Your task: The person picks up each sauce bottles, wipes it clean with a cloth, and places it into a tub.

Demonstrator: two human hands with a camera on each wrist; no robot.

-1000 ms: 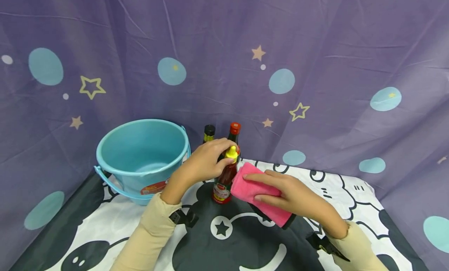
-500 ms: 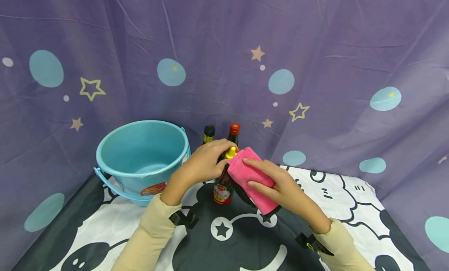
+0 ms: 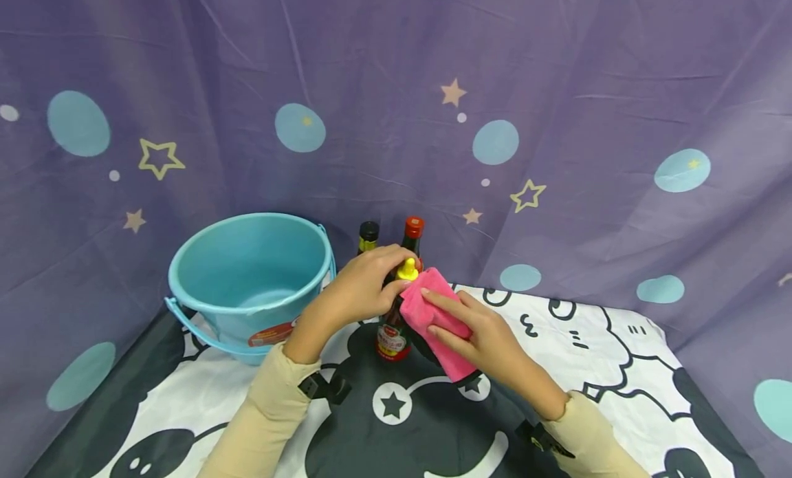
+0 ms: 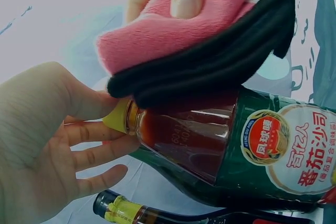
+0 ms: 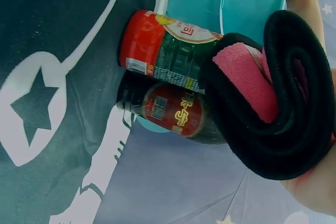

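A ketchup bottle (image 3: 392,342) with a yellow cap (image 4: 118,119) stands upright on the patterned cloth. My left hand (image 3: 364,283) pinches it at the cap between thumb and fingers; in the left wrist view the lower fingers spread loosely. My right hand (image 3: 491,340) grips a folded towel (image 3: 436,320), pink on one side and black on the other, its black side against the bottle's upper part. In the left wrist view the right thumb presses on the pink face. The towel hides part of the ketchup bottle in the head view.
Close behind stand a red-capped sauce bottle (image 3: 413,232) and a black-capped bottle (image 3: 368,234), both partly hidden by the left hand. A light blue bucket (image 3: 250,258) with its handle down is on the left. A purple curtain (image 3: 396,86) hangs behind.
My right hand has carried the towel left and up toward the bottle's neck, then shifted slightly down and left along it. The left hand keeps its place at the cap.
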